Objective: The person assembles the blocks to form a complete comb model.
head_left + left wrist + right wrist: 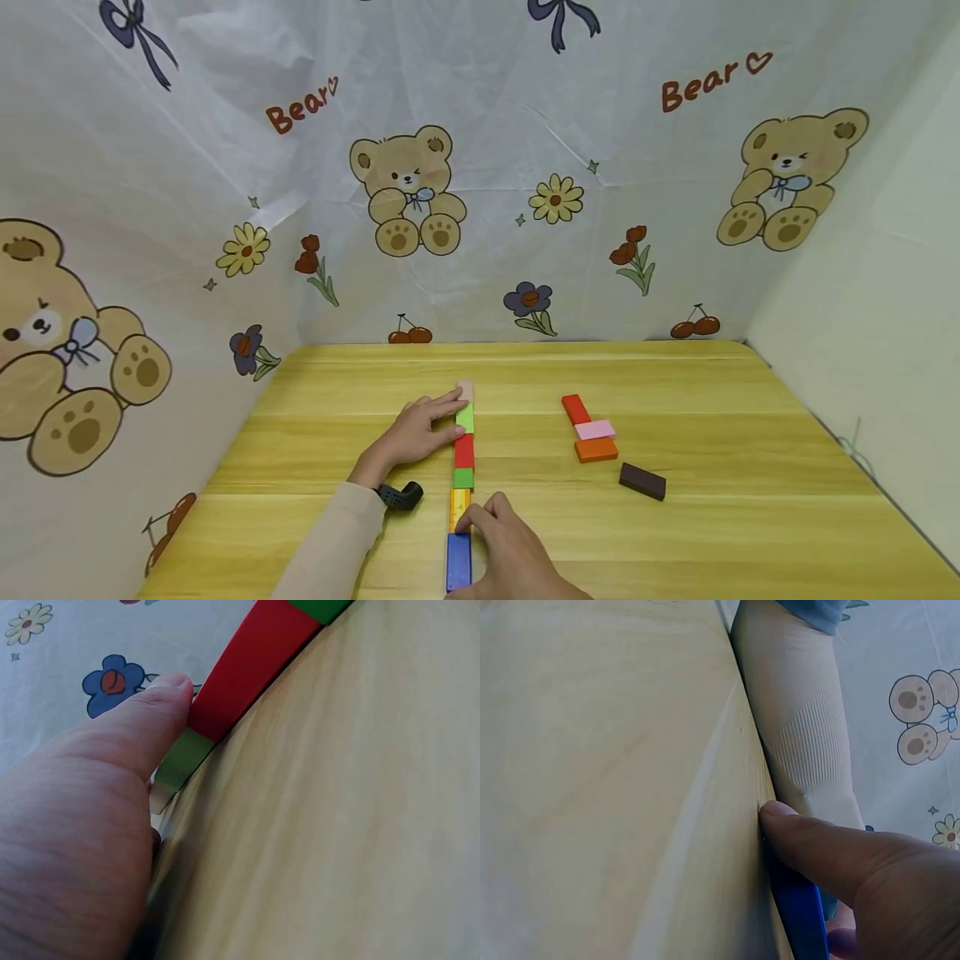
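Note:
A straight row of blocks runs away from me on the table: blue, yellow, green, red, light green and pale beige at the far end. My left hand touches the far part of the row, its fingers fairly straight and its thumb near where red meets light green. At the near end, my right hand grips the blue block lengthwise, index finger at its far end and thumb at its near end. The right wrist view shows the thumb against the blue block.
Right of the row lie loose blocks: red, pink, orange and dark brown. The pink one overlaps its neighbours. A bear-patterned sheet hangs behind the wooden table. A black band circles the left wrist.

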### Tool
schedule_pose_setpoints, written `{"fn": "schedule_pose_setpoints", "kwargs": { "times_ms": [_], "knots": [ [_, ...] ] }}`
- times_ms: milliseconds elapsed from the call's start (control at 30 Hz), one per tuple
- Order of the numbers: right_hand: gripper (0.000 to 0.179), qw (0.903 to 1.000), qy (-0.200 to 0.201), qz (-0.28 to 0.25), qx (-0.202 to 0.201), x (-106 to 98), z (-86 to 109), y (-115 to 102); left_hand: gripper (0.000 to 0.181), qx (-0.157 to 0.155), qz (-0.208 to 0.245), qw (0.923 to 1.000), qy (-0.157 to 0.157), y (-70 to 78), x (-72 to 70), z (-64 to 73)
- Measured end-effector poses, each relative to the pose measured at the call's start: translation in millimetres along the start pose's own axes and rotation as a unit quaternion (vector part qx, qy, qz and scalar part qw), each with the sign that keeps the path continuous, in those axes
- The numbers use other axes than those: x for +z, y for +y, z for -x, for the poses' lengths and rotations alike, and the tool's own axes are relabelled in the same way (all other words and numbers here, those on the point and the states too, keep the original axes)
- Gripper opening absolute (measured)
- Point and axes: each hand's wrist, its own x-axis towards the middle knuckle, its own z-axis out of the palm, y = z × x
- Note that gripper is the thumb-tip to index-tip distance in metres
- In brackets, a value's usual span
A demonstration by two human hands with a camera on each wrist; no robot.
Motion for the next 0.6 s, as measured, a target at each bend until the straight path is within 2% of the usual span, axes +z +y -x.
{"fn": "schedule_pose_setpoints", "kwargs": {
  "times_ms": [600],
  "knots": [
    [0.064, 0.9998, -0.015, -0.013, 0.002, -0.2, -2.6, 2.1, 0.058, -0.003, 0.003, 1.0, -0.003, 2.8, -1.2, 0.9]
  ]
}}
